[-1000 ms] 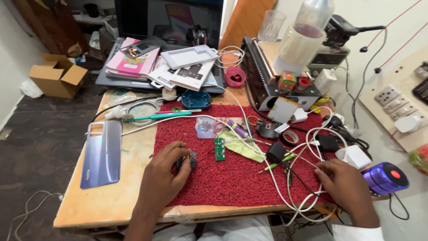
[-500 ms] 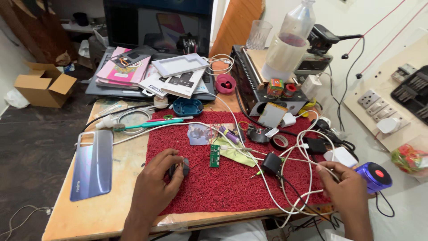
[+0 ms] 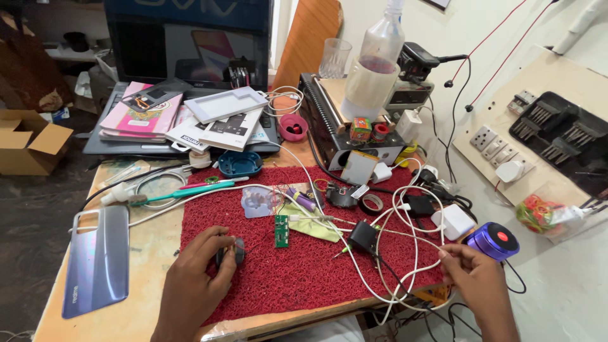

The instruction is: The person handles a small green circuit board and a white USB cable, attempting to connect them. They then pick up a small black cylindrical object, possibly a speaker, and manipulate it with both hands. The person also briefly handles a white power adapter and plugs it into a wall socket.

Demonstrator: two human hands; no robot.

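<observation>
My left hand (image 3: 193, 285) rests on the red mat (image 3: 297, 285) with its fingers curled around a small dark round part (image 3: 232, 251). At the mat's right edge my right hand (image 3: 476, 282) pinches a thin white wire (image 3: 405, 269) that loops across the mat. Between the hands lie a small green circuit board (image 3: 281, 230), a yellow-green cloth (image 3: 311, 225) and a black adapter (image 3: 363, 237). A purple round speaker (image 3: 493, 241) sits just beyond my right hand.
A phone back cover (image 3: 96, 259) lies at the left of the wooden bench. Behind the mat are a laptop (image 3: 190, 50) piled with books, a black power unit (image 3: 345, 126) carrying a bottle (image 3: 373, 69), and white chargers (image 3: 453, 221). A socket board (image 3: 500, 145) hangs on the right wall.
The camera has moved in closer and tilted lower. My right hand has shifted to the mat's right edge and taken up the white wire. My left hand stays on the dark part.
</observation>
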